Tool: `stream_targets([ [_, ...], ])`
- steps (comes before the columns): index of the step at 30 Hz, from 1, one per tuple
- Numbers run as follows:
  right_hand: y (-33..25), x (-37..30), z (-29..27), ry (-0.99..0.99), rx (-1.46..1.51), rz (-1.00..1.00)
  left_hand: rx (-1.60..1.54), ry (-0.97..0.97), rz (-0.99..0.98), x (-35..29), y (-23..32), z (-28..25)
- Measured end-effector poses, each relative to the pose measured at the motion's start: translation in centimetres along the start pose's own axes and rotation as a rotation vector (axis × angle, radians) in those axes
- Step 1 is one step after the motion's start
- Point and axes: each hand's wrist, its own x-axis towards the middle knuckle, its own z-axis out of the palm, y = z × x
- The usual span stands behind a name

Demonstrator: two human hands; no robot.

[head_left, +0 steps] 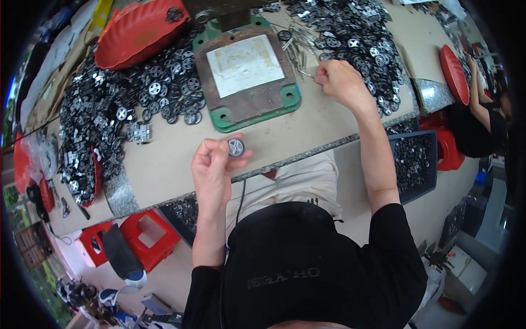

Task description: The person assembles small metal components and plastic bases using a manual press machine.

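Observation:
Over the near edge of the table, my left hand holds a small toy wheel between thumb and fingers. The wheel has a black rim and a silver spoked centre facing up. To the right, my right hand is closed in a pinch on a thin metal pin, beside a loose heap of similar pins. Between and beyond my hands stands a green and brown metal press base with a pale plate on top.
Black wheels and small dark parts pile up left of the base. More wheels lie at the right. A red tray sits at the far left. A bin of parts stands below the table's right edge. Another person works at far right.

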Motion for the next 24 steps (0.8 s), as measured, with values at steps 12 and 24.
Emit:
stream_targets([
  [12, -1.3, -3.7, -0.8, 0.057, 0.639, -0.136, -0.300, -0.155, -0.254, -0.4, -2.2, 2.0],
  [24, -6.9, -9.0, 3.6, -0.134, 1.413, -0.206, -0.485, -0.292, -0.276, -0.1, -3.8, 1.7],
])
